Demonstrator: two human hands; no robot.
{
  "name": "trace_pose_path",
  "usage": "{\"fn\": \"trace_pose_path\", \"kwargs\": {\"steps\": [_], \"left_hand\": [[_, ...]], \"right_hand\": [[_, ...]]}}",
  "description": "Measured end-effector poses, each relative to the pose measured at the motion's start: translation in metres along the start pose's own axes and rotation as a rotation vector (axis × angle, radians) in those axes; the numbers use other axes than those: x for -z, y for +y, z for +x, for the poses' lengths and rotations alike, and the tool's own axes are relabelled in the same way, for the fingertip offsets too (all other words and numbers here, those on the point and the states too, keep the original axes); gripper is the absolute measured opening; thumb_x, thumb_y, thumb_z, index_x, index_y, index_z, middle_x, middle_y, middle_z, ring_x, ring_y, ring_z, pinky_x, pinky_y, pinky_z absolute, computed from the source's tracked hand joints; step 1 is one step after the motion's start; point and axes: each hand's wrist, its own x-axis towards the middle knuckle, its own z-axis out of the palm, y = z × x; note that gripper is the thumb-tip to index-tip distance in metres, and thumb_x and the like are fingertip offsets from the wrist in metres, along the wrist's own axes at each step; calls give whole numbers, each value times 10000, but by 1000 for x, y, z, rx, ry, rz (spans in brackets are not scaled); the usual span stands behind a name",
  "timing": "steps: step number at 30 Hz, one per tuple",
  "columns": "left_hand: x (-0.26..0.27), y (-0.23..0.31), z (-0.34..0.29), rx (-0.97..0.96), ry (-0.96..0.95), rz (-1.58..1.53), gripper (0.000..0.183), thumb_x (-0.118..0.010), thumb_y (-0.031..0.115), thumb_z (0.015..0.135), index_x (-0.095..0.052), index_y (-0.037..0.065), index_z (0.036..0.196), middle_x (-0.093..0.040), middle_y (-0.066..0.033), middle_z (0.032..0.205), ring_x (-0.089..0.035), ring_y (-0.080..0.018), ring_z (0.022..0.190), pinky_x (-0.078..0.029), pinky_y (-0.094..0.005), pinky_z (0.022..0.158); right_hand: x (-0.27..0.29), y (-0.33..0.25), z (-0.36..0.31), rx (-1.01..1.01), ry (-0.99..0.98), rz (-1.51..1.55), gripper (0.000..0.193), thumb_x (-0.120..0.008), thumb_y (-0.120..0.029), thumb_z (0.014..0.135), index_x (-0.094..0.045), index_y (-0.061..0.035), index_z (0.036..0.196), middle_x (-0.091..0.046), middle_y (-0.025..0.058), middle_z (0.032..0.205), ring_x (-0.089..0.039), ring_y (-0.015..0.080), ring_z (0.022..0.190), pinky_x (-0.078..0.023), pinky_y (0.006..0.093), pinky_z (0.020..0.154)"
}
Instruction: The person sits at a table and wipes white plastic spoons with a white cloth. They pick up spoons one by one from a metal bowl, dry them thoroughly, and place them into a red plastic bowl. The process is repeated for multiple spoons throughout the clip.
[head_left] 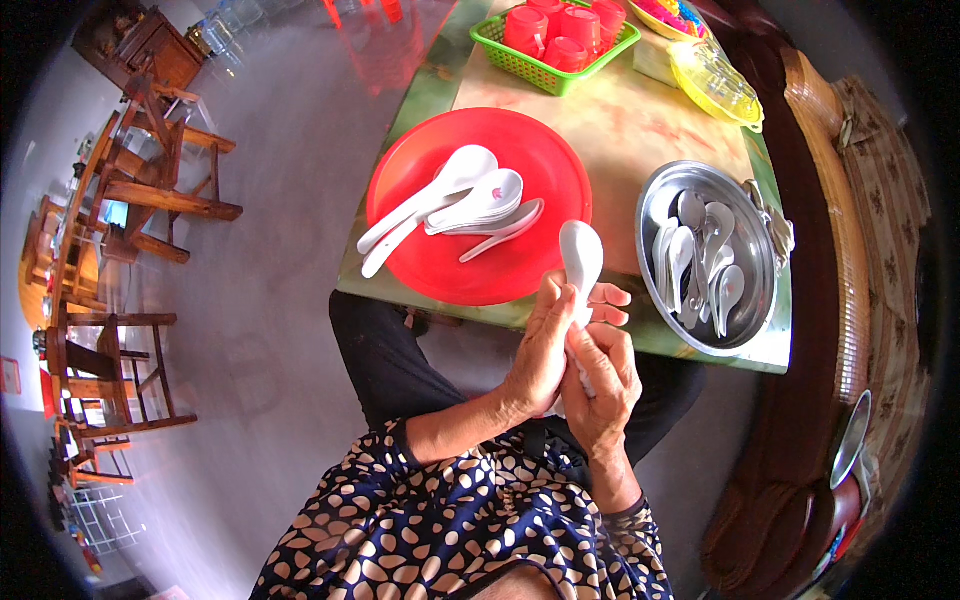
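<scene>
Between my two hands a white soup spoon (581,258) stands bowl up, just off the table's near edge. My left hand (543,350) is closed on it, the thumb pressed on the handle below the bowl. Lower down, my right hand (603,385) grips the handle, most of which the fingers hide. To the left, a round red tray (430,270) holds a pile of white soup spoons (482,198) and larger long-handled white ladles (467,168). At right, an oval metal bowl (735,344) contains several more white spoons (680,250) and some metal ones (691,208).
Across the table (640,130), a green basket (555,82) holds red cups (525,32). Next to it lies a yellow basket (715,95) with clear items inside. A carved wooden bench (825,250) lines the right side; wooden chairs (130,375) stand far left.
</scene>
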Motion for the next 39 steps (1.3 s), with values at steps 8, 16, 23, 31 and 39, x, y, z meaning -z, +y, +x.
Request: {"fn": "trace_pose_path", "kwargs": {"steps": [8, 16, 23, 31, 39], "left_hand": [[17, -1, -7, -9, -65, -186, 282, -359, 253, 1009, -417, 52, 1197, -597, -148, 1056, -594, -212, 991, -503, -350, 841], [22, 19, -7, 31, 49, -108, 371, -441, 369, 973, -454, 58, 1174, -581, -139, 1117, -574, -225, 1051, -502, -340, 832], [36, 7, -9, 132, 115, -214, 298, -524, 296, 951, -511, 75, 1150, -618, -70, 1031, -579, -127, 967, -483, -247, 776], [14, 14, -5, 17, 85, -200, 373, -499, 194, 961, -456, 20, 1289, -581, -74, 1111, -571, -124, 976, -485, -277, 845], [19, 6, -7, 93, 152, -220, 439, -405, 356, 985, -484, 16, 1253, -565, -58, 1033, -553, -129, 927, -467, -284, 817]], "right_hand": [[8, 2, 18, 50, -133, 126, 324, -596, 138, 660, -652, -7, 945, -584, 115, 866, -610, 254, 746, -502, 308, 636], [-9, -2, 4, 151, -211, 35, 340, -647, 73, 681, -661, -27, 1005, -586, 135, 953, -631, 269, 782, -519, 331, 645], [17, 6, 5, -63, -280, 211, 333, -632, 61, 682, -640, -16, 1006, -591, 133, 942, -625, 257, 814, -517, 325, 699], [-9, -6, 11, -450, 156, 325, 330, -632, 9, 801, -563, -6, 1123, -599, 113, 973, -591, 187, 823, -471, 268, 724], [-6, -7, 9, -194, 22, 195, 249, -659, 2, 764, -629, -25, 1010, -568, 129, 929, -599, 243, 790, -492, 302, 692]]}}
